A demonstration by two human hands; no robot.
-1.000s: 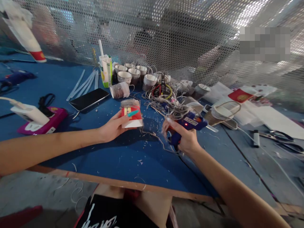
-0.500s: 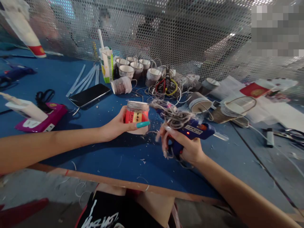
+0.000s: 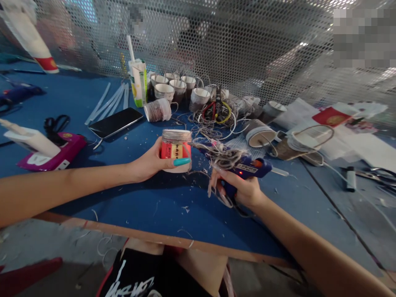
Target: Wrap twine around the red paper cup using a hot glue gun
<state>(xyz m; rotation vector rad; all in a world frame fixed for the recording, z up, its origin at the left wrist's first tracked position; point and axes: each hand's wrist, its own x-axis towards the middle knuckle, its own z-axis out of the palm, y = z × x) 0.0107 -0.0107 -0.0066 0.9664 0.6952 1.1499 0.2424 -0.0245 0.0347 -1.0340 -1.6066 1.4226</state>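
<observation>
at frame centre, left fingers (image 3: 166, 164) grasp a cup (image 3: 176, 150); right fingers (image 3: 229, 176) clench a glue gun (image 3: 247, 168), nozzle (image 3: 201, 147) now closer, gluing seemingly within reach.

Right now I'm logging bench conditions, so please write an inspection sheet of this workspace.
Surface: blue tabletop, scattered with scraps.
Work items: red-labelled cup, cord wound around its upper end; glue gun, red light lit, grey cord bundle against it.
Clutter: phone, pliers, pale sticks.
Hands: left hand holds the cup; right hand grips the glue gun.
Cables: black cord looped at purple power strip.
Surroundings: perforated screen beyond the tabletop.
</observation>
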